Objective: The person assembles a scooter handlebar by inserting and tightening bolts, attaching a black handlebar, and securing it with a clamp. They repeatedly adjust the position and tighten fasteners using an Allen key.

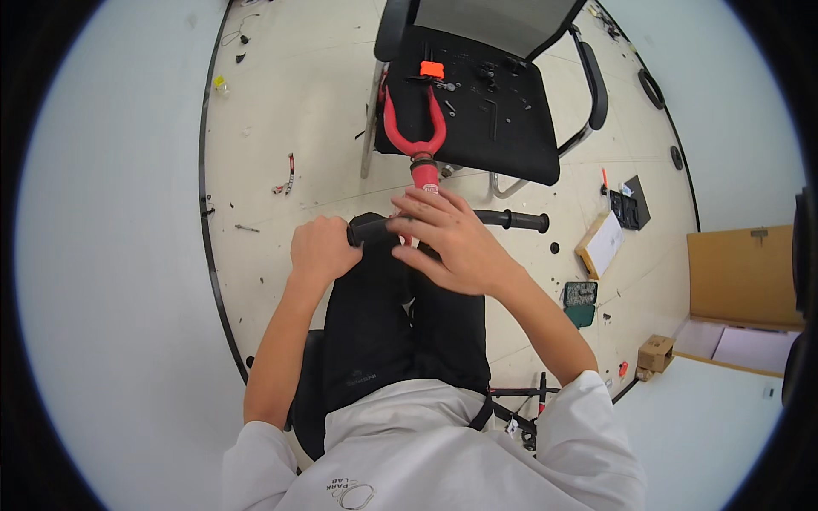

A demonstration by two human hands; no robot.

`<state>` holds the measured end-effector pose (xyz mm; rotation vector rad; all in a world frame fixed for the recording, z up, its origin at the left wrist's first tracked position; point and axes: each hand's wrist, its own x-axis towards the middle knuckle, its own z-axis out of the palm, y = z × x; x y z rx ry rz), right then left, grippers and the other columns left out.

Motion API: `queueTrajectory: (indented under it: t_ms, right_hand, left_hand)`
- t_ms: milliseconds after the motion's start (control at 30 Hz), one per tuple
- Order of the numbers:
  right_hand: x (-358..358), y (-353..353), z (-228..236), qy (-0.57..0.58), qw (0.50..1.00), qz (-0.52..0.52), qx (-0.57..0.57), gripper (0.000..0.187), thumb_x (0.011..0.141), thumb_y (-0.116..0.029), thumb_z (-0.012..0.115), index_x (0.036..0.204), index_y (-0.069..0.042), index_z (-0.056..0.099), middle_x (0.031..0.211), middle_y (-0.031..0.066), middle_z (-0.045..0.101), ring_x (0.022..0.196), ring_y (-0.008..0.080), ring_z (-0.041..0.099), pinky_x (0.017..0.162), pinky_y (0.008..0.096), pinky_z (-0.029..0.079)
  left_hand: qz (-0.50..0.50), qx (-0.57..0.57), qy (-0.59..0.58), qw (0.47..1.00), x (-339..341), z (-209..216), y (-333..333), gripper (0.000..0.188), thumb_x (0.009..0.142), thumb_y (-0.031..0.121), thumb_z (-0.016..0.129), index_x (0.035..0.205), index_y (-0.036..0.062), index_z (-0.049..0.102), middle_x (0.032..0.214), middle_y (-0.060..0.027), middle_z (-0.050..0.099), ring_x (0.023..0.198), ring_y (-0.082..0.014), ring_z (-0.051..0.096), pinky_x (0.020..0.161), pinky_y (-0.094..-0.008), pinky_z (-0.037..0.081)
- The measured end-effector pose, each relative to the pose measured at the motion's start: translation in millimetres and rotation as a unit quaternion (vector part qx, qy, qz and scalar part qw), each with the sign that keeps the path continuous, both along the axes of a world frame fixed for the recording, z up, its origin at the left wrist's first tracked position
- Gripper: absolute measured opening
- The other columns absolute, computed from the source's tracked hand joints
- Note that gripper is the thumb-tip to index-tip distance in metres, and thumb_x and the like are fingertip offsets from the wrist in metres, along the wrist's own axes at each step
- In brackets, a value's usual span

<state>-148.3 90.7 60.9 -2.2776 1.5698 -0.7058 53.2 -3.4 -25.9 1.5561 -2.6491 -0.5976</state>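
Note:
Across my thighs lies a small black handlebar (492, 217), joined to a red fork (415, 140) that points away from me, its two prongs over the seat of a chair. My left hand (322, 251) is closed around the black grip at the bar's left end. Over the middle of the bar is my right hand (456, 243), palm down with its fingers apart and a little blurred; it hides the joint between bar and fork. Whether its fingertips touch the bar I cannot tell. The right grip (527, 221) of the bar sticks out free.
The black chair (532, 128) in front carries an orange piece (432, 70), a hex key (492, 121) and several small parts. At right on the floor are a black tool case (625, 209), a white-topped box (601, 245), a green case (580, 315) and a cardboard box (656, 352).

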Motion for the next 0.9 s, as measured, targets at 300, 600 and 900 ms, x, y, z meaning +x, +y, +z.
queueTrajectory:
  t_ms: [300, 600, 900]
  right_hand:
    - [-65.3, 12.8, 16.0, 0.120, 0.980, -0.146, 0.056, 0.040, 0.096, -0.043, 0.061, 0.095, -0.006, 0.076, 0.152, 0.0192, 0.045, 0.147, 0.0382, 0.031, 0.117, 0.0599, 0.019]
    - [-35.6, -1.5, 20.2, -0.063, 0.991, -0.029, 0.118, 0.036, 0.096, -0.037, 0.062, 0.090, -0.005, 0.077, 0.145, 0.0205, 0.053, 0.144, 0.0380, 0.037, 0.115, 0.0548, 0.023]
    - [-52.4, 7.6, 21.3, 0.058, 0.986, -0.128, 0.092, 0.041, 0.100, -0.042, 0.056, 0.106, -0.007, 0.076, 0.153, 0.0202, 0.043, 0.148, 0.0378, 0.029, 0.118, 0.0551, 0.020]
  left_hand:
    - [0.017, 0.002, 0.000, 1.000, 3.3, -1.8, 1.0, 0.026, 0.076, 0.034, 0.074, 0.078, 0.0080, 0.078, 0.066, -0.0159, 0.067, 0.066, -0.0355, 0.068, 0.063, -0.0424, 0.055]
    - [0.024, 0.023, -0.004, 0.999, -1.9, 2.2, 1.3, 0.026, 0.075, 0.035, 0.074, 0.077, 0.0086, 0.078, 0.069, -0.0178, 0.068, 0.069, -0.0358, 0.068, 0.065, -0.0435, 0.055]
    - [0.017, 0.019, -0.007, 1.000, 0.1, 1.3, 0.2, 0.028, 0.076, 0.035, 0.074, 0.078, 0.0079, 0.078, 0.069, -0.0182, 0.067, 0.069, -0.0366, 0.068, 0.065, -0.0446, 0.054]
